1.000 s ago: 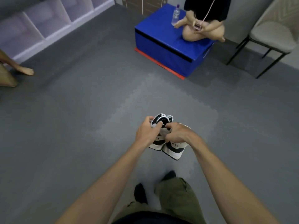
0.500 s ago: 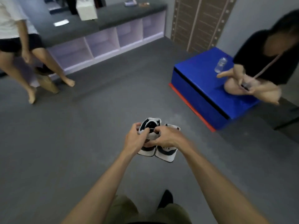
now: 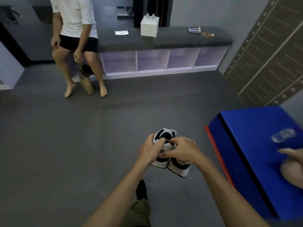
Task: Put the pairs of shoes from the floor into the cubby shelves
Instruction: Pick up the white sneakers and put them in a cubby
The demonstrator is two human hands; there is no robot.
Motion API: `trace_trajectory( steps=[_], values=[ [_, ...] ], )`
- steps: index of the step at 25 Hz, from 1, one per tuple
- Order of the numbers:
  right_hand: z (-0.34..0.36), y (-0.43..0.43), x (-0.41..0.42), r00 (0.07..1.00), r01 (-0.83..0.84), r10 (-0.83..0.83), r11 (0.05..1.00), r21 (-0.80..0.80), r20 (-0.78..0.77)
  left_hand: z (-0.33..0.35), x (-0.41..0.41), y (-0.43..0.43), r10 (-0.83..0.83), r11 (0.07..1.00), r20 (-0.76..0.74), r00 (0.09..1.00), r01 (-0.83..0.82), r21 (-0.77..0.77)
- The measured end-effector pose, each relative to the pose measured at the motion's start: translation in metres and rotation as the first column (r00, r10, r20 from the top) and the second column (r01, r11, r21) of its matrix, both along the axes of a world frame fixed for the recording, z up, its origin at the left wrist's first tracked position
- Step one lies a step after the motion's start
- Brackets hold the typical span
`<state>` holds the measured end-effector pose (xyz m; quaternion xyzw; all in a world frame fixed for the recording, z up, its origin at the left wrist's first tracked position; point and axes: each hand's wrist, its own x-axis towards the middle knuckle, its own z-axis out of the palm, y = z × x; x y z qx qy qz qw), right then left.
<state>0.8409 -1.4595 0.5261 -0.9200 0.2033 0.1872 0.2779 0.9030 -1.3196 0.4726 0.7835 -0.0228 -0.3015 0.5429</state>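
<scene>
A: What's different from a second ago?

B: The view has swung. A second back it looked down at floor and a corner of the shelves; now the cubbies (image 3: 151, 61) sit straight ahead across the room, with four open bays in view. The shoes (image 3: 170, 154) have stayed in the same two-handed hold throughout.

A: So for the task?

B: I'd judge the pickup done and the carry under way: the person now faces the goal, with bare floor (image 3: 82, 136) between. The bays look empty (the leftmost part is hidden behind a seated person (image 3: 77, 43)).

A: And the hands?

B: Both arms reach forward, hands meeting over the pair. The left hand (image 3: 150, 149) is closed on the collar of the left shoe, fingers hooked into its opening. The right hand (image 3: 183, 150) is clamped over the top of the right one, which it mostly covers. The shoes hang side by side, touching, soles toward the wearer, well clear of the floor.

A: Anything close by?

B: A blue box (image 3: 255, 145) just to the right, apart from the shoes.
</scene>
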Motion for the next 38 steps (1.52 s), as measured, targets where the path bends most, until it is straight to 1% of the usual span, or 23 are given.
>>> trace_trajectory(
  steps=[2,6,9,11,14,17,22,24,27,31,32,34,38],
  values=[
    [0.002,-0.027,0.050,1.000,0.000,0.000,1.000,-0.016,-0.022,0.003,0.047,-0.026,-0.025,0.999,-0.021,0.999,0.025,0.026],
    [-0.001,-0.086,0.143,0.999,0.042,-0.042,0.999,-0.014,0.000,0.010,0.148,-0.082,-0.083,0.995,-0.003,0.997,0.083,0.059],
    [-0.009,-0.136,0.207,0.997,0.082,-0.082,0.996,0.026,0.013,0.009,0.212,-0.130,-0.094,0.992,-0.001,0.996,0.094,0.088],
    [-0.016,-0.178,0.252,0.996,0.085,-0.084,0.995,0.058,-0.016,0.003,0.256,-0.170,-0.094,0.988,-0.007,0.996,0.094,0.125],
    [-0.031,-0.243,0.317,0.997,0.080,-0.080,0.992,0.100,-0.006,-0.003,0.317,-0.235,-0.077,0.989,-0.009,0.997,0.078,0.130],
    [-0.029,-0.316,0.379,0.998,0.046,-0.039,0.988,0.146,-0.051,-0.004,0.376,-0.306,-0.044,0.985,-0.024,0.999,0.047,0.166],
    [-0.017,-0.434,0.475,0.997,-0.043,0.048,0.995,0.087,-0.059,0.001,0.471,-0.422,-0.038,0.990,-0.051,0.998,0.045,0.134],
    [-0.017,-0.474,0.510,0.997,-0.057,0.061,0.996,0.075,-0.056,0.002,0.500,-0.461,-0.003,0.995,-0.071,0.997,0.010,0.101],
    [-0.021,-0.539,0.567,0.997,-0.025,0.031,0.997,0.076,-0.076,-0.006,0.559,-0.526,0.007,0.998,-0.106,0.994,0.000,0.068],
    [-0.038,-0.621,0.637,0.996,0.033,-0.026,0.996,0.079,-0.089,-0.018,0.640,-0.612,-0.066,0.997,-0.162,0.985,0.072,0.026],
    [-0.039,-0.642,0.653,0.993,0.054,-0.046,0.996,0.074,-0.106,-0.023,0.659,-0.635,-0.083,0.995,-0.174,0.981,0.091,0.041],
    [-0.035,-0.687,0.679,0.987,0.106,-0.095,0.991,0.079,-0.130,-0.023,0.692,-0.683,-0.139,0.985,-0.191,0.972,0.156,0.076],
    [-0.034,-0.782,0.719,0.964,0.248,-0.238,0.965,0.082,-0.119,-0.025,0.755,-0.791,-0.274,0.951,-0.188,0.943,0.295,0.094]
  ],
)
